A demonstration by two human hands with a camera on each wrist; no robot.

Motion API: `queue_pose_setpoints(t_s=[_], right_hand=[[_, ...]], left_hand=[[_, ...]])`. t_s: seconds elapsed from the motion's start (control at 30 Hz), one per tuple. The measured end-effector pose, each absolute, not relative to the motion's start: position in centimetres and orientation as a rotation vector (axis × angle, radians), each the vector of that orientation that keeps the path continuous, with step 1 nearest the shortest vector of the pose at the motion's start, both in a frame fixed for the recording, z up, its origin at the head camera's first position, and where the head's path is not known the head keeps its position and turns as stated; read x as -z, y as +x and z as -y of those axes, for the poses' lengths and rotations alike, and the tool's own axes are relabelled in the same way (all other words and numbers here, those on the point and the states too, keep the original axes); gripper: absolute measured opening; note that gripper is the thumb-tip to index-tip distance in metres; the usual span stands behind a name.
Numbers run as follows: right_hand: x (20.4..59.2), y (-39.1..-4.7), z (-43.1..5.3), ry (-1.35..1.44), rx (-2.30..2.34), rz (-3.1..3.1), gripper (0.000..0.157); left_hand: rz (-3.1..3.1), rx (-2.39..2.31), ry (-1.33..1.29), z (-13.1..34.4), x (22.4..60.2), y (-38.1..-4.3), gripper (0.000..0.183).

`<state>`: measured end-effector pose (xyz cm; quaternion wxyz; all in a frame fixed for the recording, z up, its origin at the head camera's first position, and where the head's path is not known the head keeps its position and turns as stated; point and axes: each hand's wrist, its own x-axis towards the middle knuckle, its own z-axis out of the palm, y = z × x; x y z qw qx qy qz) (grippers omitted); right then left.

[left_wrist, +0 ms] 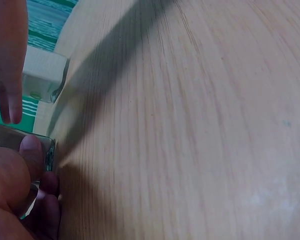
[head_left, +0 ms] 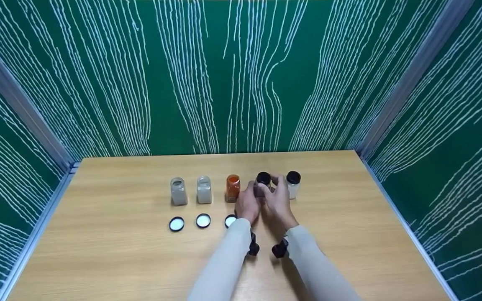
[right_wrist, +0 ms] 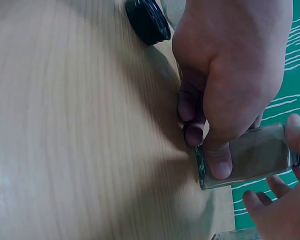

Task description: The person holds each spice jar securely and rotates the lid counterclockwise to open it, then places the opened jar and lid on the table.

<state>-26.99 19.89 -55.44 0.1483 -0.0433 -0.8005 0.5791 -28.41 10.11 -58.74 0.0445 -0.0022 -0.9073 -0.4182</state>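
A square glass spice jar [right_wrist: 255, 155] of grey-brown powder stands upright under its black lid [head_left: 263, 178]. Low on this jar, my left hand [head_left: 247, 204] grips the glass, its thumb [right_wrist: 221, 162] flat against the side near the base. My right hand [head_left: 278, 201] pinches the lid from the right between thumb and fingers. Just right of that hand is a lidded jar of white contents [head_left: 293, 189]. On the left, close to my left hand, stands a lidless jar of orange powder [head_left: 232, 193].
Two more lidless jars, one greyish [head_left: 178, 193] and one whitish [head_left: 204, 192], stand farther left in the row. Black lids lie underside up in front: left lid [head_left: 176, 224], middle lid [head_left: 203, 220] and right lid [head_left: 230, 220], partly behind my left sleeve. Green walls surround the wooden table [head_left: 119, 259].
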Motion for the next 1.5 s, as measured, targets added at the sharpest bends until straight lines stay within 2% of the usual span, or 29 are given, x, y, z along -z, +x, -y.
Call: queue_pose_setpoints(t_s=[0.13, 0.47, 0.73, 0.9, 1.07, 1.3, 1.5], right_hand=[[55.2, -27.1, -19.9, -0.042, -1.649, 2.329, 0.037], [55.4, -27.1, -20.1, -0.005, -1.627, 2.389, 0.04], [55.1, -26.5, -19.8, -0.035, -1.667, 2.434, 0.06], [55.0, -26.6, -19.7, -0.115, -1.725, 2.413, 0.065], [55.6, -26.8, -19.5, -0.177, -1.757, 2.294, 0.061], [56.0, -26.6, -19.4, -0.155, -1.742, 2.285, 0.039], [55.7, -26.9, -19.8, 0.005, -1.607, 2.364, 0.041]], left_hand=[[2.757, 1.28, -0.034, -10.2, 58.7, -28.6, 0.036], [2.735, 1.26, -0.06, -10.0, 59.1, -28.5, 0.038], [2.714, 1.237, -0.084, -9.9, 59.4, -28.5, 0.035], [2.719, 1.223, -0.079, -9.9, 59.2, -28.5, 0.037], [2.727, 1.209, -0.077, -10.0, 59.6, -28.5, 0.038], [2.753, 1.226, -0.078, -10.1, 59.5, -28.3, 0.033], [2.745, 1.234, -0.074, -10.0, 59.2, -28.5, 0.039]])
